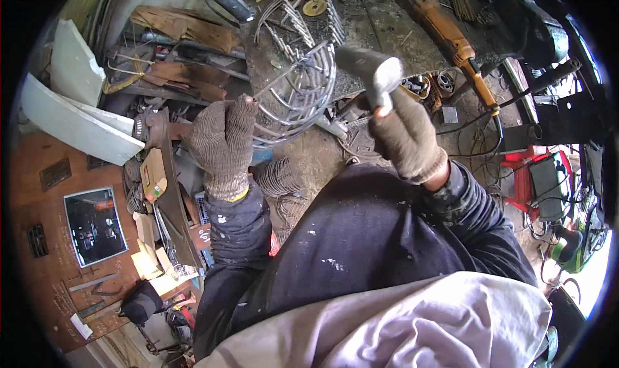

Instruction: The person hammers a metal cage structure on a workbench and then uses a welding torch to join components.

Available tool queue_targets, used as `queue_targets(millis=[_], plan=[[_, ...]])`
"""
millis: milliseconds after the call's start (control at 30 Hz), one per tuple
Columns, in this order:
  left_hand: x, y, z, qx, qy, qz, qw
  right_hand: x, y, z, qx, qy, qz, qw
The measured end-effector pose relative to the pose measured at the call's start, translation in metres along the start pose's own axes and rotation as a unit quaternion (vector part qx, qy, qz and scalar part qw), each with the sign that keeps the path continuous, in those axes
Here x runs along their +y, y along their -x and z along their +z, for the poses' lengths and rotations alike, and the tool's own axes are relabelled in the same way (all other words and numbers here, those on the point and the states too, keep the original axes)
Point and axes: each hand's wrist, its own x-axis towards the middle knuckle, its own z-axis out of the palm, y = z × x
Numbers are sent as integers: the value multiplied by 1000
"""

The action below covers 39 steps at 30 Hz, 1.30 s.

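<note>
A gloved left hand (222, 142) closes its fist on a thin rod of a round wire grille (300, 94), steadying it at the near edge of a cluttered metal desk (387, 32). The gloved right hand (406, 139) grips the handle of a hammer (373, 71), its grey head raised just right of the grille. Behind the hammer, an orange angle grinder (448, 36) lies on the desk, its black cable (493, 119) trailing down. Scrap metal (180, 52) is piled to the left, and a red stool (525, 165) stands right of the right arm.
</note>
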Motion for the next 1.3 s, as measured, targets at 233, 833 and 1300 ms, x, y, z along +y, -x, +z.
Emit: queue_targets(millis=[233, 833, 1300], plan=[[17, -2, -12, -45, 208, -314, 925, 61, -32, -23, 149, -75, 62, 984], [6, 29, 15, -71, 332, -329, 881, 103, -51, -39, 207, 175, 22, 962], [21, 21, 9, -49, 212, -91, 972, 154, -52, -45, 179, 103, -155, 966]])
